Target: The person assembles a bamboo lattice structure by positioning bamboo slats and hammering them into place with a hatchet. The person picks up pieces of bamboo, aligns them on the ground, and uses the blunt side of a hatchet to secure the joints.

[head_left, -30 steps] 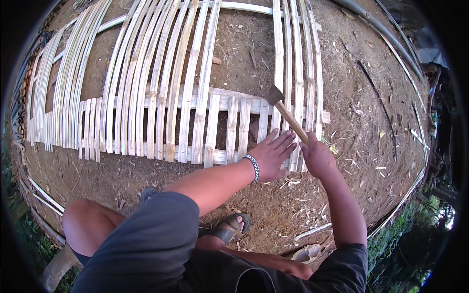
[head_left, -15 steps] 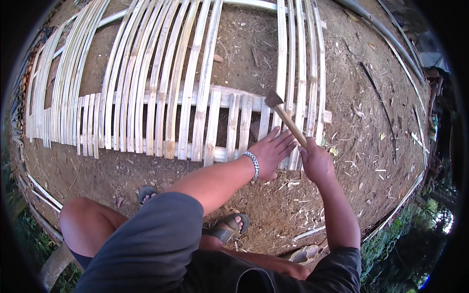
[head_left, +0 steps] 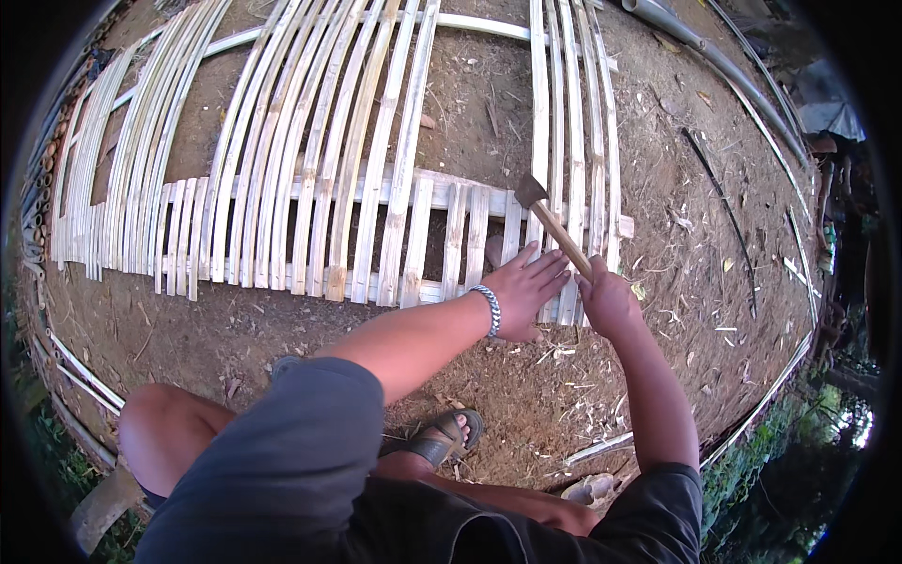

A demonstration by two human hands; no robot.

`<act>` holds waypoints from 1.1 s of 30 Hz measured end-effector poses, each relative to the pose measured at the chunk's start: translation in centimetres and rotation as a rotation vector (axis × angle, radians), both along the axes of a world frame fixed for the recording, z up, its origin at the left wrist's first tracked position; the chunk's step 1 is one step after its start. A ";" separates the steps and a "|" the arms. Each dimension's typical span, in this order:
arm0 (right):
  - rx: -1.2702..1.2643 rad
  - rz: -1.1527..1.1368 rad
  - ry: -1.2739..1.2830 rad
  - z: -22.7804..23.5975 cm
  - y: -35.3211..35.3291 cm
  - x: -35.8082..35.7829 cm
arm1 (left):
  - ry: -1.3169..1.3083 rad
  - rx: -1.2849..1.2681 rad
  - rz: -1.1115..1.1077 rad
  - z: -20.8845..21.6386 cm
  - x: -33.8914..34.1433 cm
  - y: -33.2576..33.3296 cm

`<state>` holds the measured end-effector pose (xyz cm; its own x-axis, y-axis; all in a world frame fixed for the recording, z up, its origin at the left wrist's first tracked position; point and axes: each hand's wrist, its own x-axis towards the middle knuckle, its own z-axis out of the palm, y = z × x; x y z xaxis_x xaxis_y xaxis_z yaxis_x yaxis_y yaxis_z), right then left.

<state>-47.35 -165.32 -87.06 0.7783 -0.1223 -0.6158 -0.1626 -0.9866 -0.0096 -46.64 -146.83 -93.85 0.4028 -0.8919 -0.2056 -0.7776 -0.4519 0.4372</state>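
Observation:
Several pale bamboo slats [head_left: 414, 240] lie side by side across wooden crosspieces, forming a frame on the ground. My left hand [head_left: 522, 293], with a braided bracelet at the wrist, lies flat with fingers spread over the near ends of the right-hand slats [head_left: 573, 169]. Just right of it, my right hand [head_left: 611, 299] is closed round the lower end of a hatchet's wooden handle. The small hatchet [head_left: 556, 224] slants up and left, its rusty brown head [head_left: 530, 191] over the slats near the crosspiece. Whether the head touches them I cannot tell.
Short slats [head_left: 453, 240] fill part of the near edge. A dark stick [head_left: 722, 188] and a long grey pole [head_left: 705, 47] lie to the right. Wood chips [head_left: 564, 376] litter the soil by my sandalled foot [head_left: 442, 437]. Bamboo poles [head_left: 39, 188] are stacked at the far left.
The view has shifted slightly, so the frame sits a little differently in it. Both hands and the hatchet keep nearly the same pose over the slats.

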 end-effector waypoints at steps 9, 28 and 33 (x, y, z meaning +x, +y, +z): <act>-0.017 -0.055 -0.023 0.1 0.7 -0.9 | -0.088 0.240 -0.002 1.8 -1.9 10.3; 0.072 -0.015 -0.151 -0.9 5.8 0.6 | -0.051 0.140 0.034 0.9 -1.7 11.3; 0.270 -0.294 -0.213 -0.2 8.2 -0.8 | -0.058 0.151 0.026 0.9 -1.6 11.4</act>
